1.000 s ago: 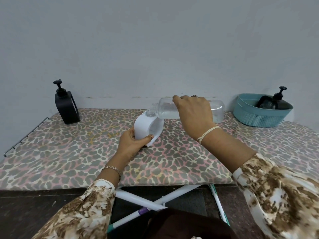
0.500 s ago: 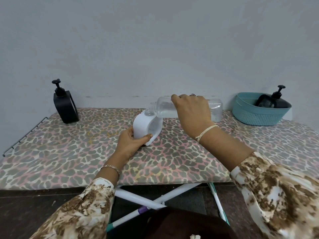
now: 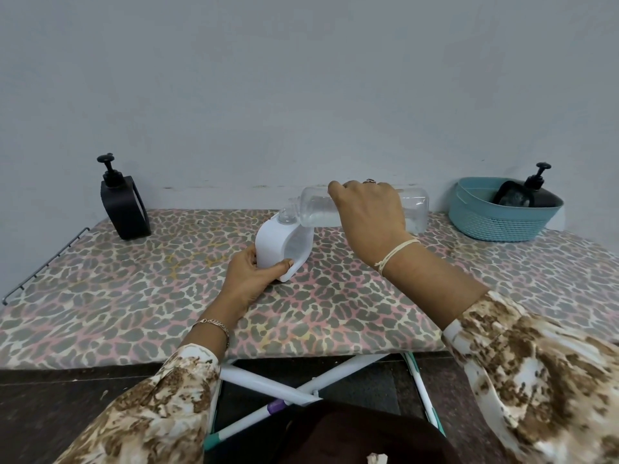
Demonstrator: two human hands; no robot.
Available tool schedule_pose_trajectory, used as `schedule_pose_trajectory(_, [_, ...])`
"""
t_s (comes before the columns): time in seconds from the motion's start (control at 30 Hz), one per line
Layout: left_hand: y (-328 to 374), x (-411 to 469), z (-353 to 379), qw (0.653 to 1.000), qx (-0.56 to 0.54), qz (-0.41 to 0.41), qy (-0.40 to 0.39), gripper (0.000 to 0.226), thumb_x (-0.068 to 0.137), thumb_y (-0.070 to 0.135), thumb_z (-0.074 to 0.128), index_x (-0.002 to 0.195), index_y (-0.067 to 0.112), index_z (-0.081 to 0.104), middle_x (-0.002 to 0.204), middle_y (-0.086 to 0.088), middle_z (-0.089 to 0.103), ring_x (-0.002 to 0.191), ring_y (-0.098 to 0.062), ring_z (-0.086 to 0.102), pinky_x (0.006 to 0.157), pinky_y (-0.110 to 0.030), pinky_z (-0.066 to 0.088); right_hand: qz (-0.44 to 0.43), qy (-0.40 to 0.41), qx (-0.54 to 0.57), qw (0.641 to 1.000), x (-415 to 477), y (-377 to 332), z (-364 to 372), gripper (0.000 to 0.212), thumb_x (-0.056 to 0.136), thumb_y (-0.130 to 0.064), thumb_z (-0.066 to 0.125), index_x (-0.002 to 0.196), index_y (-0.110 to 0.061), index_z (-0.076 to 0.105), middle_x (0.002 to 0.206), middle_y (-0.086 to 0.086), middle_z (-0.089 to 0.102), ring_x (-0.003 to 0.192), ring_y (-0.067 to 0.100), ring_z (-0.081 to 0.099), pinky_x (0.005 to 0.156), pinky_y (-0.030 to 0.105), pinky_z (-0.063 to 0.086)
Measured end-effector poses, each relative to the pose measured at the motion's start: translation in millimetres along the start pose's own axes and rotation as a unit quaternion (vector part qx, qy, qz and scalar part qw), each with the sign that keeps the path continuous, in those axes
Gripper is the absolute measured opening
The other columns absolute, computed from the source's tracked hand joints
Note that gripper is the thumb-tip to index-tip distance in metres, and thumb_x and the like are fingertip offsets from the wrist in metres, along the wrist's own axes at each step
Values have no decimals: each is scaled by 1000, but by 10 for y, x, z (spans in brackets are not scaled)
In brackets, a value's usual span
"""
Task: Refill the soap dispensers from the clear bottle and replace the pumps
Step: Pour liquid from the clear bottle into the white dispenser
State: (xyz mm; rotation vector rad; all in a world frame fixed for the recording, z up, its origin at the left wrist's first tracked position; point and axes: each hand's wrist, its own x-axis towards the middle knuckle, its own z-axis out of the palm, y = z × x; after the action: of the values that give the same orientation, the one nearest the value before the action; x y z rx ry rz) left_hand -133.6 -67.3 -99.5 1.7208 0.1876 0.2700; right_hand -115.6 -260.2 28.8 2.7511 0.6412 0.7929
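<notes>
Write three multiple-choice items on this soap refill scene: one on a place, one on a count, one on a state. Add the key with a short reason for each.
1. Where does the black dispenser with its pump on stand?
A. far left of the board, near the wall
B. inside the basket
C. under the board

2. How many dispensers are in view?
A. one
B. two
C. three

3. How is the clear bottle held?
A. upright, capped
B. tipped sideways, neck at the white dispenser's opening
C. lying loose on the board

Key: 1 A, it stands alone on the patterned board at far left. 2 C, that black one, the white dispenser steadied by the left hand, and another black one in the teal basket. 3 B, the right hand holds it roughly level over the white dispenser.
</notes>
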Motion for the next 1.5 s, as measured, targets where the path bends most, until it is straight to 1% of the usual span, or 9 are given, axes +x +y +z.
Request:
schedule_pose_trajectory(0.1, [-16, 12, 3, 1000, 3, 1, 3, 41, 72, 13, 84, 106, 16, 62, 103, -7, 71, 85, -20, 71, 69, -36, 60, -1, -1, -1, 1000, 0, 5, -11, 32, 81, 1, 58, 107, -14, 47, 75, 1, 43, 67, 21, 41, 63, 31, 32])
schedule_pose_trajectory(0.23, [-65, 51, -9, 1000, 25, 9, 14, 53, 67, 10, 87, 114, 9, 62, 107, -6, 69, 95, -19, 68, 75, -29, 57, -2, -4, -2, 1000, 0, -1, -5, 34, 81, -1, 61, 109, -15, 48, 77, 1, 44, 69, 21, 42, 64, 31, 32])
schedule_pose_trajectory(0.37, [-85, 59, -1, 998, 46, 20, 24, 58, 64, 9, 88, 115, 9, 62, 107, -6, 69, 94, -17, 68, 74, -29, 56, -2, -5, -5, 1000, 6, 4, -11, 35, 79, 0, 59, 109, -14, 47, 78, 0, 43, 70, 22, 41, 64, 31, 31])
schedule_pose_trajectory(0.93, [-44, 37, 8, 998, 59, 15, 26, 45, 66, 8, 86, 104, 14, 62, 97, -3, 70, 85, -15, 69, 75, -35, 58, -6, -7, -17, 1000, 26, -8, -18, 36, 78, 2, 61, 107, -15, 47, 74, 0, 43, 67, 21, 42, 63, 31, 33])
schedule_pose_trajectory(1.07, [-40, 30, 5, 998, 65, 14, 21, 38, 67, 7, 85, 93, 23, 61, 90, 3, 69, 67, -3, 68, 70, -31, 59, -9, -8, -17, 1000, 30, -5, -29, 34, 79, 2, 58, 107, -14, 47, 73, 0, 41, 67, 22, 42, 63, 31, 34])
schedule_pose_trajectory(1.17, [-40, 29, 3, 997, 70, 11, 20, 37, 68, 8, 85, 93, 21, 61, 88, 2, 69, 61, 1, 66, 67, -30, 59, -10, -10, -18, 1000, 28, -4, -37, 34, 79, 2, 58, 107, -14, 47, 73, 0, 40, 67, 22, 42, 64, 31, 33])
schedule_pose_trajectory(1.27, [-34, 28, 0, 997, 70, 13, 21, 39, 68, 8, 85, 96, 20, 61, 89, 4, 69, 63, 1, 67, 68, -29, 59, -10, -11, -21, 1000, 26, -10, -42, 35, 78, 2, 59, 107, -14, 47, 73, 0, 40, 67, 22, 42, 63, 31, 33])
schedule_pose_trajectory(1.4, [-30, 26, 4, 997, 67, 9, 23, 40, 67, 8, 85, 99, 17, 62, 92, 1, 70, 75, -12, 69, 71, -34, 59, -9, -13, -22, 1000, 29, -10, -42, 35, 79, 0, 61, 108, -14, 47, 75, 0, 41, 68, 21, 42, 64, 31, 32])
schedule_pose_trajectory(1.5, [-17, 20, 10, 998, 64, 8, 23, 42, 68, 7, 85, 101, 15, 61, 93, 1, 69, 77, -11, 68, 71, -31, 59, -10, -11, -23, 1000, 30, -12, -41, 35, 80, -1, 61, 108, -15, 47, 75, 0, 40, 68, 21, 41, 64, 30, 32])
